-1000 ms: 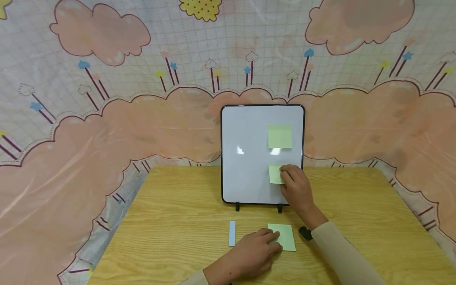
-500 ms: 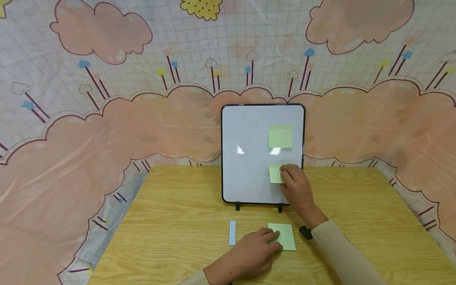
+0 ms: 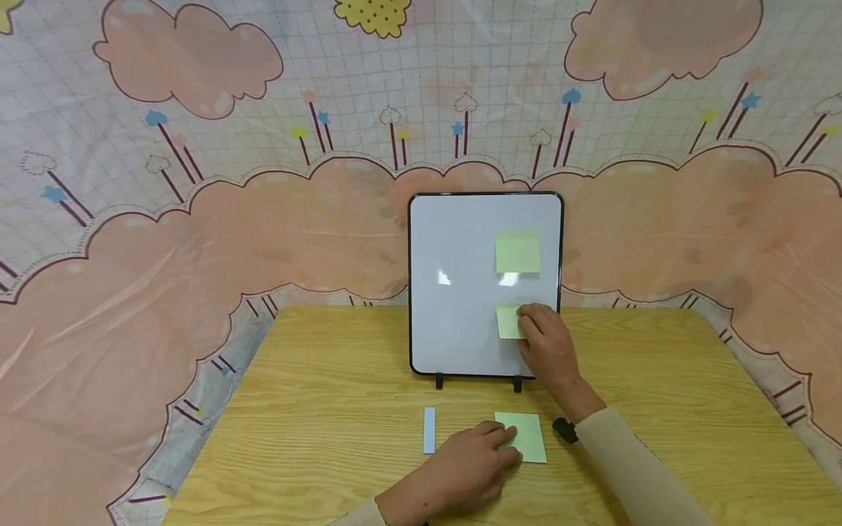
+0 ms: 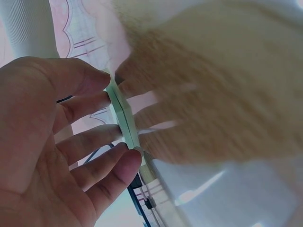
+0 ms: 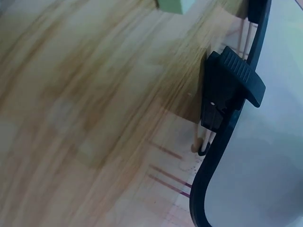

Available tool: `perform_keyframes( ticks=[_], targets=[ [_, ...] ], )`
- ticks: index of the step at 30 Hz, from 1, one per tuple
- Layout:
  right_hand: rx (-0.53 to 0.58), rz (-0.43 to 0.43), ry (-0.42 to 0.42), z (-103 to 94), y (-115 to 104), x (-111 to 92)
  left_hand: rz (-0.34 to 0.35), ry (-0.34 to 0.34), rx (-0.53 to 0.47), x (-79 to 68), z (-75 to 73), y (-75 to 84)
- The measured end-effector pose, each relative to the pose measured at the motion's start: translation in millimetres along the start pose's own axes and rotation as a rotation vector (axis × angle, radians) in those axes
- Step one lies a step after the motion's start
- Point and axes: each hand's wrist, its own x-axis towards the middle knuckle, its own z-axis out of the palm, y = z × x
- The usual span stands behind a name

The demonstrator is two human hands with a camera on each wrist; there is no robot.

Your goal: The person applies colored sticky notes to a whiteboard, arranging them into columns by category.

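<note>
My right hand (image 3: 547,340) pinches the right side of a pale green sticky note (image 3: 508,321), which overlaps the lower right of a whiteboard (image 3: 454,321); the fingers hide part of that note. Higher on the board sticks another green sticky note (image 3: 517,252). On the table, my left hand (image 3: 470,464) holds a pad of green sticky notes (image 3: 528,442). In the left wrist view, the thumb and the fingers of that hand (image 4: 71,137) meet the edge of the pad (image 4: 124,118). The right wrist view leaves out the right hand.
The black-framed board stands on black clip feet (image 5: 232,82) on the wooden table (image 3: 316,409). A narrow light blue strip (image 3: 429,431) lies left of the pad. A small black object (image 3: 563,430) shows at the right sleeve. A patterned cloth (image 3: 316,234) hangs behind.
</note>
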Motion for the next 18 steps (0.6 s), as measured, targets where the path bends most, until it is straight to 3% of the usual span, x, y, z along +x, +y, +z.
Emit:
perform_keyframes(
  ticks=[7,14,18],
  targets=[
    [-0.012,0.024,-0.040,-2.3,1,-4,0.006,0.007,0.011,-1.1,-1.6,0.3],
    [-0.005,-0.020,-0.039,-6.4,4,-10,0.011,0.007,0.014,-1.7,-3.6,-0.5],
    [-0.037,-0.040,-0.080,-10.6,7,-14,0.019,-0.002,0.020,-0.9,-4.3,-2.0]
  ],
)
